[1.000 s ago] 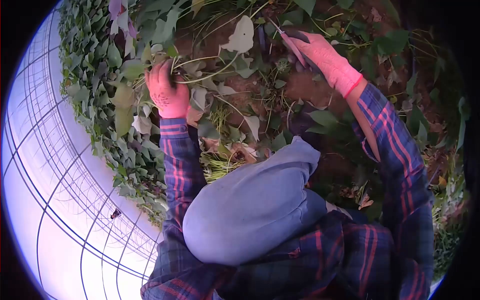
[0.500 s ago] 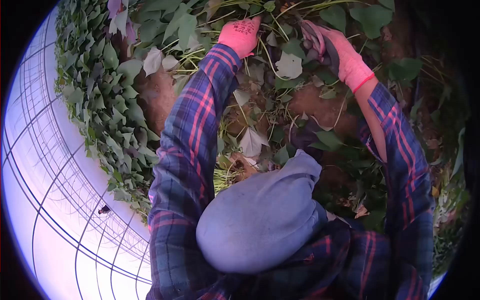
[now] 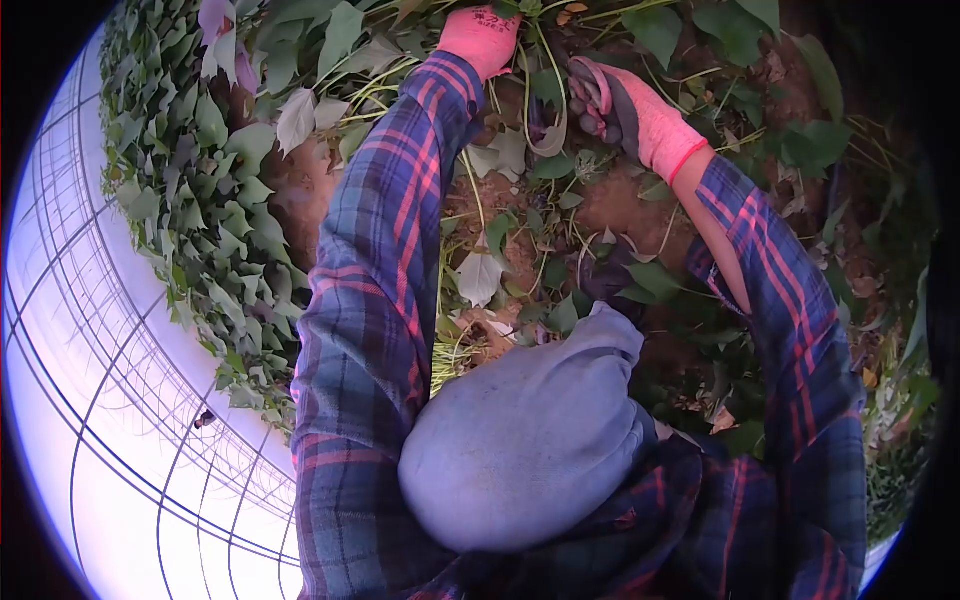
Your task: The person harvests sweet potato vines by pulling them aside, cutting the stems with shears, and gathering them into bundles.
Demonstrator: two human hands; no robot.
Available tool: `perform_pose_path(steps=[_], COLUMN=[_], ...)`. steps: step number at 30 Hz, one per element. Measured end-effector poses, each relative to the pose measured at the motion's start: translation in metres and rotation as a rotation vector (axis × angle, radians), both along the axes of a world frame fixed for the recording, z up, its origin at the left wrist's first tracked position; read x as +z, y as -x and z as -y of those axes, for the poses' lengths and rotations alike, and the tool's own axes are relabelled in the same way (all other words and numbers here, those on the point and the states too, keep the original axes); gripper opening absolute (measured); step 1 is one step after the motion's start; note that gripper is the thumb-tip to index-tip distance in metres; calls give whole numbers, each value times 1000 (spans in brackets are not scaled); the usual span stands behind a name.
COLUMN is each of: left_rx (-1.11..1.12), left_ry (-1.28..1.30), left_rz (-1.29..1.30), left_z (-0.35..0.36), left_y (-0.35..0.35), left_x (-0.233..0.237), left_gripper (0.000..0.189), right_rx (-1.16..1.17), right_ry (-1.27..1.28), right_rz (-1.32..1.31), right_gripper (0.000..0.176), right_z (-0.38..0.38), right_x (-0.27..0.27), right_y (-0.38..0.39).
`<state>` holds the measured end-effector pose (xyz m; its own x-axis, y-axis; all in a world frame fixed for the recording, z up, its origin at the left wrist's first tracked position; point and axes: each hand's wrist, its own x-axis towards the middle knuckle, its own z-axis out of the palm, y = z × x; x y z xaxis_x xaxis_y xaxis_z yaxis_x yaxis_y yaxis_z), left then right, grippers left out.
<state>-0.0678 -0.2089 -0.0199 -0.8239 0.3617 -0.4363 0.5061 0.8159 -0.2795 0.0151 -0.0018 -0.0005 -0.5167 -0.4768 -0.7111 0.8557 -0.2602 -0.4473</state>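
Note:
My left hand [image 3: 480, 42], in a pink glove with dark print on its back, is at the top edge among leafy vine stems [image 3: 385, 85]. It appears closed around some of them; its fingertips are hidden. To its right, my right hand [image 3: 632, 112] wears a pink glove with a grey palm. Its fingers are curled together, and whatever they may hold is hidden. Between the hands a thin stem with a pale leaf [image 3: 548, 140] hangs down. Green leaves [image 3: 655, 32] spread above my right hand.
Dense leafy vines [image 3: 215, 200] run along the left, before a pale wall with a dark grid [image 3: 100, 350]. Brown soil [image 3: 625, 205] shows between stems. My knee in blue-grey cloth [image 3: 525, 440] fills the lower middle. A small distant dark figure [image 3: 204, 420] is at the left.
My right hand has moved left and slightly down, closer to my left hand. My left hand is a little higher in view. The pale leaf between them has turned edge-on.

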Motion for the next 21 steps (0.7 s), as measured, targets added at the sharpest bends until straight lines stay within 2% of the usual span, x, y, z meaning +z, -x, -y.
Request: perform_pose_path(steps=[2,5,12,15,18,21], left_rx=[46,106,169,180,199,209], left_ry=[-2,-204,-286,-301,-293,-306], left_rz=[-16,-30,-19,-44,-32,-18], left_z=[-5,-4,-5,-11,-11,-13], left_y=[-10,-23,-32,-37,-38,-41], left_x=[10,23,30,32,33,32], left_gripper=[35,43,44,43,42,42], right_rx=[40,51,154,123,76,135], right_ry=[-8,-7,-52,57,-40,-159], right_rz=[-5,-30,-46,-28,-4,-12], right_gripper=[21,22,26,27,28,27], right_z=[-1,-1,-12,-9,2,3], right_x=[-1,0,8,7,7,6], right_y=[2,3,5,2,8,8])
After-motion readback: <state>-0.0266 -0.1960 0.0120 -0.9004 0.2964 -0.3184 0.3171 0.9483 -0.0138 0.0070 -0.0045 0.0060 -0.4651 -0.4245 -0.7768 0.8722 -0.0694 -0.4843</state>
